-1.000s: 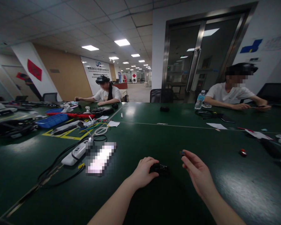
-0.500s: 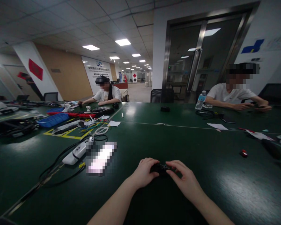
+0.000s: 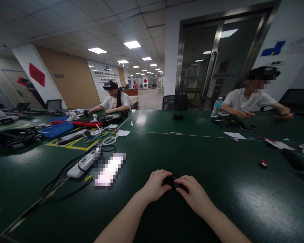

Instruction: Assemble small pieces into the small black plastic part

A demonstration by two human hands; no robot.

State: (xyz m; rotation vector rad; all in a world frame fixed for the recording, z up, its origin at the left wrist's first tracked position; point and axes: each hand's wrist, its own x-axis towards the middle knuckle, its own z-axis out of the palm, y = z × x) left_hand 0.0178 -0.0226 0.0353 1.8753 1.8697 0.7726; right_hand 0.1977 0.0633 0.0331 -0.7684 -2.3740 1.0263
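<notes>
A small black object [image 3: 168, 181] lies low over the green table [image 3: 152, 152], between my two hands. My left hand [image 3: 157, 185] is closed round its left side, fingers on top and thumb below. My right hand [image 3: 190, 190] is pinched at its right end, with the fingertips close to those of my left hand. What my right fingers hold is dark and mostly hidden. The object's exact shape is too dark to make out.
Left of my hands are a bright blurred phone-like slab [image 3: 110, 170], a white power strip [image 3: 83, 164] and cables. A small red item [image 3: 262, 164] lies to the right. Beyond are a black box [image 3: 178, 117], a bottle [image 3: 216, 107] and two seated people.
My right hand has moved left, closer to my left hand, covering more of the dark object. Across the table, the right-hand person's hands have moved apart.
</notes>
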